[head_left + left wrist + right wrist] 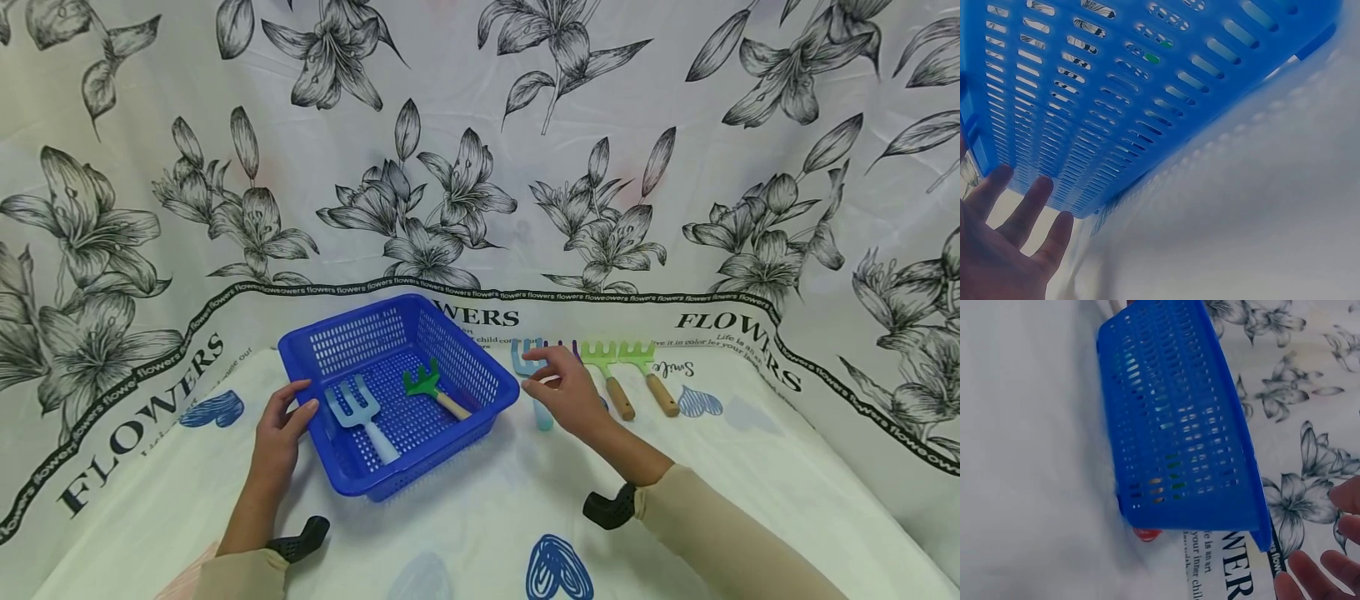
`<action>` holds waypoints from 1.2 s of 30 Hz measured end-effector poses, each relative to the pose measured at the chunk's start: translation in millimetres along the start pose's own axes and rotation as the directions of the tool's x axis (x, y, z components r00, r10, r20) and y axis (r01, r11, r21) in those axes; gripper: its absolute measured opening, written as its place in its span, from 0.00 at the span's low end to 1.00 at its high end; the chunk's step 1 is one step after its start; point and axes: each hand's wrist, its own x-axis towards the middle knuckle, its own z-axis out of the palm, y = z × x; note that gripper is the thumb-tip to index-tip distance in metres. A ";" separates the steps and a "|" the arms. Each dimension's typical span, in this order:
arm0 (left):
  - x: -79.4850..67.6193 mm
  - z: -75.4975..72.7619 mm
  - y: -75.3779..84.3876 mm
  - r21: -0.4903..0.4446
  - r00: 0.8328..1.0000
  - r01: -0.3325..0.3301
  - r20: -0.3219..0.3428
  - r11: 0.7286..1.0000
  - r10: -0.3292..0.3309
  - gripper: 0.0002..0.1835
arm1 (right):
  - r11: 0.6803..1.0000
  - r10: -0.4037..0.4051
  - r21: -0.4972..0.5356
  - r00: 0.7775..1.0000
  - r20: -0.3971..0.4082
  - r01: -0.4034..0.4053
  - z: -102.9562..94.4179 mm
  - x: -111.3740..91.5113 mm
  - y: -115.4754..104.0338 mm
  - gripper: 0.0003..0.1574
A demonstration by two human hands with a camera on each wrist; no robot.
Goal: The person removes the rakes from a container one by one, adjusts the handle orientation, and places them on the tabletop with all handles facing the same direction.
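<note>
A blue perforated plastic basket [324, 446] sits at the left of the cloth. Inside it lie a light-blue toy garden fork [358, 407] and a green toy rake [426, 382] with a wooden handle. My left hand [276, 433] touches the basket's left rim, its fingers [1032, 203] extended against the outer wall. To the right of the basket, my right hand [573, 387] hovers over another light-blue fork [543, 415], partly covering it. The right fingers [1313, 575] are loosely bent with nothing between them. A purple tool [576, 348] is mostly hidden behind that hand.
Two light-green rakes [600, 357] with wooden handles lie side by side right of my right hand. A white cloth [480, 533] with heart prints covers the table. Behind it hangs a flower-printed curtain [450, 225]. A small red patch [1147, 534] shows beside the basket's base.
</note>
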 end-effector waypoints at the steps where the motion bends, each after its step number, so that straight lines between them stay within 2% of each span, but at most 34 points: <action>1: -0.2 -0.3 0.0 0.000 1.000 -0.001 0.000 1.000 0.001 0.30 | 1.000 -0.005 0.005 1.000 0.004 0.005 1.2 0.4 -0.8 0.21; 11: 0.0 -0.5 -0.3 -0.007 1.000 -0.002 0.006 1.000 0.002 0.30 | 0.998 -0.011 0.059 0.998 0.067 0.007 7.7 4.1 -8.9 0.21; 20: -0.1 -0.1 0.3 -0.009 1.000 -0.006 -0.002 1.000 0.006 0.30 | 0.989 -0.088 0.129 0.987 0.136 0.070 24.3 12.5 -15.7 0.23; 26: -1.0 2.2 0.5 -0.013 1.000 -0.011 0.008 1.000 0.012 0.30 | 0.987 -0.092 0.150 0.977 0.193 0.063 36.1 13.6 -16.8 0.23; 29: -0.7 2.7 1.7 -0.007 1.000 -0.016 0.008 1.000 0.016 0.30 | 0.990 -0.082 0.130 0.973 0.217 0.054 40.7 16.1 -20.0 0.25; 32: -0.6 2.4 3.0 -0.004 1.000 -0.018 0.001 1.000 0.018 0.30 | 0.998 -0.038 0.059 0.965 0.259 0.024 45.5 20.9 -25.5 0.28; 36: -2.7 2.5 3.9 -0.003 1.000 -0.006 -0.006 1.000 0.005 0.30 | 0.994 0.030 -0.105 0.926 0.377 0.011 54.8 28.8 -33.5 0.34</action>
